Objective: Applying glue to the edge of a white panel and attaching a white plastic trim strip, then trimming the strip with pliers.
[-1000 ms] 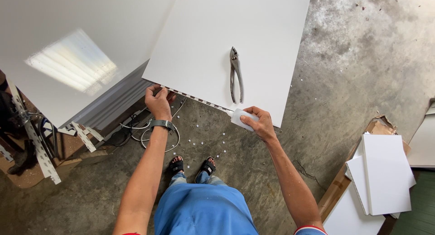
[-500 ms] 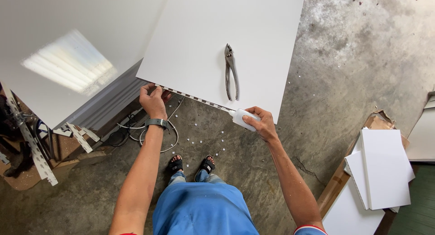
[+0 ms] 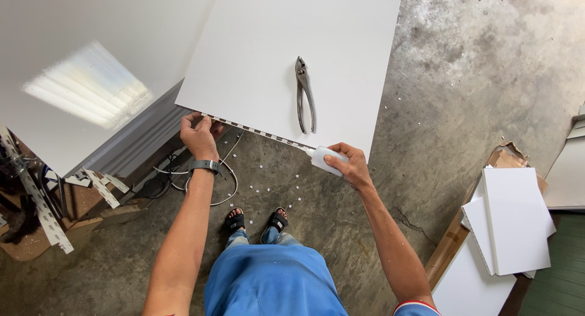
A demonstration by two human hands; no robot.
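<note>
Closest to the camera are blue trousers and two feet in black sandals on the concrete floor. Both forearms reach forward from there to the near edge of a big white board.

The left hand, with a dark watch on its wrist, is clenched on the board's near left corner, fingers curled over the edge. The right hand is wrapped around a small white squeeze bottle, whose tip is touching the board's near edge towards the right end. Along that edge, between the two hands, runs a row of small dark notches.

The floor under the arms is open, dotted with tiny white chips, and a loop of white cable lies near the left wrist. To the right of the board there is wide bare concrete, stained and patchy.

On top of the board, well apart from both hands, lie metal pliers with the handles pointing towards the person. The rest of the board's surface is plain white.

To the left, another white board catches a bright reflection, with perforated white metal strips and cardboard beneath it. At the far right, smaller white boards are stacked on cardboard.
</note>
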